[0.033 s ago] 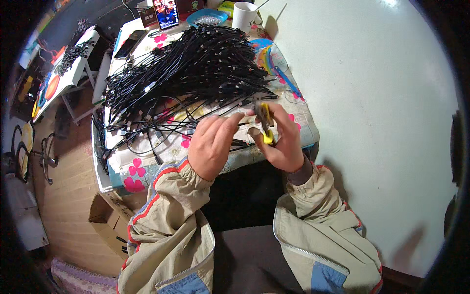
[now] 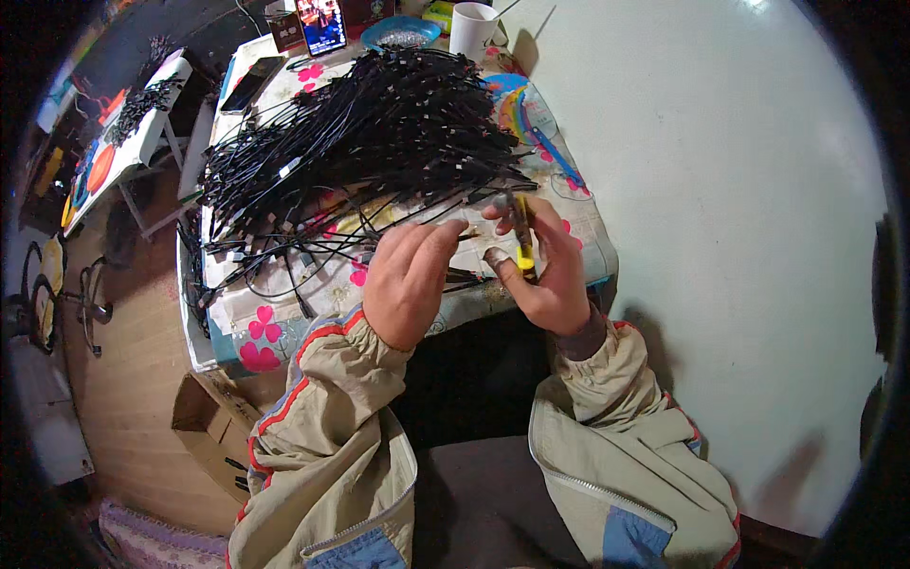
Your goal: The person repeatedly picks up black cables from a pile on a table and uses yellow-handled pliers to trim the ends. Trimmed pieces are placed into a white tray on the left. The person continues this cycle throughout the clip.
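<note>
My left hand is closed, its thumb and fingertips pinched together above the near part of the table. A black cable end pokes out beside those fingertips. My right hand grips a small yellow-and-dark hand tool, held nearly upright between thumb and fingers; its exact kind is too blurred to tell. A dark cover shows on the right thumb tip. Just beyond both hands spreads a large heap of black cables with small plugs. More loose cable ends lie near the left hand.
The flower-patterned tablecloth lies under the cables. At the back stand a lit phone, a blue bowl and a white cup. A dark phone lies left, a blue pen-like tool right. On the floor sits a cardboard box.
The yellow-and-dark tool in my right hand has tilted more upright and shifted slightly right. My left hand stays almost in place.
</note>
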Motion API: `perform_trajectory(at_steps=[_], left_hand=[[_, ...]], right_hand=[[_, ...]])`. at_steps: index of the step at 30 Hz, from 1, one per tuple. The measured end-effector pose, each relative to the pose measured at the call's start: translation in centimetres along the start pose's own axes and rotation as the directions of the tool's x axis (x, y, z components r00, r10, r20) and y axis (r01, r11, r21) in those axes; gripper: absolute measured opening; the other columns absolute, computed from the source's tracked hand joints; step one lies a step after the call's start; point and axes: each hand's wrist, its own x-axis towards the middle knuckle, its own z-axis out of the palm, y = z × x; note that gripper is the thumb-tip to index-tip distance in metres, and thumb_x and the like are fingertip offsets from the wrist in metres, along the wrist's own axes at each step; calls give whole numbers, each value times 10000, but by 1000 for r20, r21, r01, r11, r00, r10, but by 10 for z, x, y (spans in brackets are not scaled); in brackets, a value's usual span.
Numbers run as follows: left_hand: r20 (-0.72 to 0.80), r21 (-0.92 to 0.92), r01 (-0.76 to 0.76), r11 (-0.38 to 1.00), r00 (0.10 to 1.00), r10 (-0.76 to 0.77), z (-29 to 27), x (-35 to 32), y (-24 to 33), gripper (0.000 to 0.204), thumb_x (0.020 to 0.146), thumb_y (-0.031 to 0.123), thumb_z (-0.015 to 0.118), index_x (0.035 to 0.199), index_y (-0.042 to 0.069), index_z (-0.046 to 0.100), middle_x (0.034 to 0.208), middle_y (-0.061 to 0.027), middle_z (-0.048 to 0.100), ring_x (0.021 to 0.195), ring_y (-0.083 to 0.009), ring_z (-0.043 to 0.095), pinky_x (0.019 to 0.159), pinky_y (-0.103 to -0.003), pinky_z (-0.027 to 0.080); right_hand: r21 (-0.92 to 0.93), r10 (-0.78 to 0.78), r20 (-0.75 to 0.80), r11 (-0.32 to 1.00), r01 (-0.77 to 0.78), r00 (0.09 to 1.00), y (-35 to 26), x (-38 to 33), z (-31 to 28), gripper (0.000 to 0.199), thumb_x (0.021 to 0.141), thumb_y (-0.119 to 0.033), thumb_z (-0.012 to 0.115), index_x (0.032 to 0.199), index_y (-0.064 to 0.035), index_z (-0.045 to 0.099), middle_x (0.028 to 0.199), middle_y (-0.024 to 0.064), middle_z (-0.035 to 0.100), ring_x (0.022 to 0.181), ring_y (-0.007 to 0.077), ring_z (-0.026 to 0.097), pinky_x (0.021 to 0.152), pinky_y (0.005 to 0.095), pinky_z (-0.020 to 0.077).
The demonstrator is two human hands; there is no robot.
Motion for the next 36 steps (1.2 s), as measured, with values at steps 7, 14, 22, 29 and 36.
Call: perform_trajectory(at_steps=[7,14,22,29,36], left_hand=[[-40,-252,288,924,951,-307,10,-9,6,149,811,-20,697,956,8,672,825,-120,647,746,-292,586,674,-356,466],[-16,-251,263,932,961,-275,16,-13,2,156,783,-29,710,934,-1,683,813,-118,646,743,-287,590,662,-355,469],[51,-242,278,930,960,-274,14,-13,0,159,772,-31,711,925,7,690,794,-117,633,736,-289,590,652,-358,468],[89,-267,339,902,941,-328,13,-13,1,151,762,-37,710,908,-5,691,772,-124,624,725,-296,591,641,-360,471],[26,-274,324,906,944,-330,18,-13,3,157,765,-26,730,916,-6,694,772,-125,630,714,-294,598,636,-363,478]], right_hand=[[346,522,289,725,-596,803,-4,-36,-4,413,908,-54,591,1314,-6,532,1146,76,656,1017,166,630,929,312,491],[260,433,433,780,-569,791,4,-38,1,358,928,-110,649,1240,8,519,1030,63,630,964,131,586,889,296,473],[103,370,458,881,-461,808,2,-27,-9,377,918,-91,653,1250,3,499,1021,37,593,972,124,556,900,282,456],[133,370,475,867,-481,798,0,-22,-14,395,897,-112,677,1244,2,526,985,39,592,899,116,541,834,281,461],[180,435,437,815,-550,787,2,-24,-6,376,899,-117,665,1225,21,536,976,108,652,857,146,582,788,314,488]])
